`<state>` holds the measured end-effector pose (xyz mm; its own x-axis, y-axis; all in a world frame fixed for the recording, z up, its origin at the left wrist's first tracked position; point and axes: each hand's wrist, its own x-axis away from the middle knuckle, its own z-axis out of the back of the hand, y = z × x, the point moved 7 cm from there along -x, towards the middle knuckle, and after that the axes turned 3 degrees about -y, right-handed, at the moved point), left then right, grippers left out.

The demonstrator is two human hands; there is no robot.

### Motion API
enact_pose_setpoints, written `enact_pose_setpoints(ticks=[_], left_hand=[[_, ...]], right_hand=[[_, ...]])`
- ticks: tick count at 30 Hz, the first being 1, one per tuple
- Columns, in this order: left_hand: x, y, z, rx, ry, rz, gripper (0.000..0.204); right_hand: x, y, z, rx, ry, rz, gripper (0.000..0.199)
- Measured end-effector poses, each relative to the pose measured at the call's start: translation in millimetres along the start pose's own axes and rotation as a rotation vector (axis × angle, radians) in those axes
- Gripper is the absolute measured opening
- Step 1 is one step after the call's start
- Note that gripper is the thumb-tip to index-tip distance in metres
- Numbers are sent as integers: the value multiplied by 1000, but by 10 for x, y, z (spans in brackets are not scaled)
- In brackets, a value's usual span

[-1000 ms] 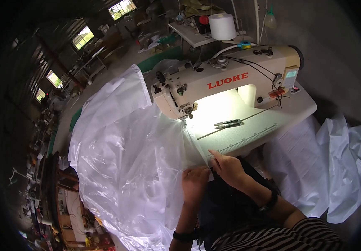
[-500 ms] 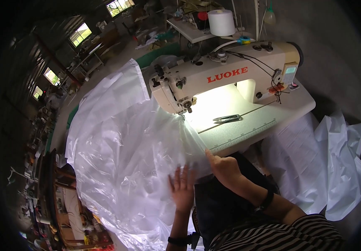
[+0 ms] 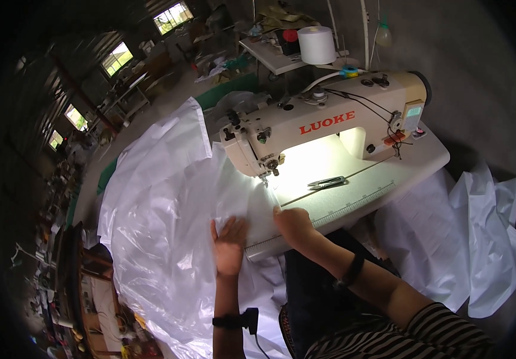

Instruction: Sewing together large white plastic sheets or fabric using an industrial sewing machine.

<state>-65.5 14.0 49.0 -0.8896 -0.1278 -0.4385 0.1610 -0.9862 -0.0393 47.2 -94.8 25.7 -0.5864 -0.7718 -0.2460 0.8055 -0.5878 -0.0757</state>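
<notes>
A large, thin white plastic sheet [image 3: 162,197] spills over the left side of a sewing machine [image 3: 330,99] and hangs down in shiny folds. Its edge runs under the presser foot [image 3: 264,179], where the lamp lights it brightly. My left hand [image 3: 229,246] lies on the sheet in front of the needle, fingers stretched out. At the sheet's right edge, close to the needle, my right hand [image 3: 294,226] is closed with the edge pinched in its fingertips. Thread snips [image 3: 328,183] rest on the machine bed [image 3: 360,179], right of the needle.
A white thread cone [image 3: 316,45] stands behind the machine, beside a small table [image 3: 270,55]. More white sheeting [image 3: 473,239] hangs at the right of the bed. At the lower left is a wooden shelf [image 3: 93,263] with clutter.
Both hands have shifted left, the right one also a little up toward the needle. The sheet's near part has moved left with them, uncovering more of the bed's ruled front edge.
</notes>
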Motion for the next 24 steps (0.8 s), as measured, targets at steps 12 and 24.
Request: enact_pose_setpoints(ticks=[12,24], left_hand=[[-414,431,175,43,-196,-96,55],[-452,390,-104,432,-53,-55,33]], right_hand=[[-137,465,150,-507,-27,79,33],[-144,422,168,-428,-44,214,32]])
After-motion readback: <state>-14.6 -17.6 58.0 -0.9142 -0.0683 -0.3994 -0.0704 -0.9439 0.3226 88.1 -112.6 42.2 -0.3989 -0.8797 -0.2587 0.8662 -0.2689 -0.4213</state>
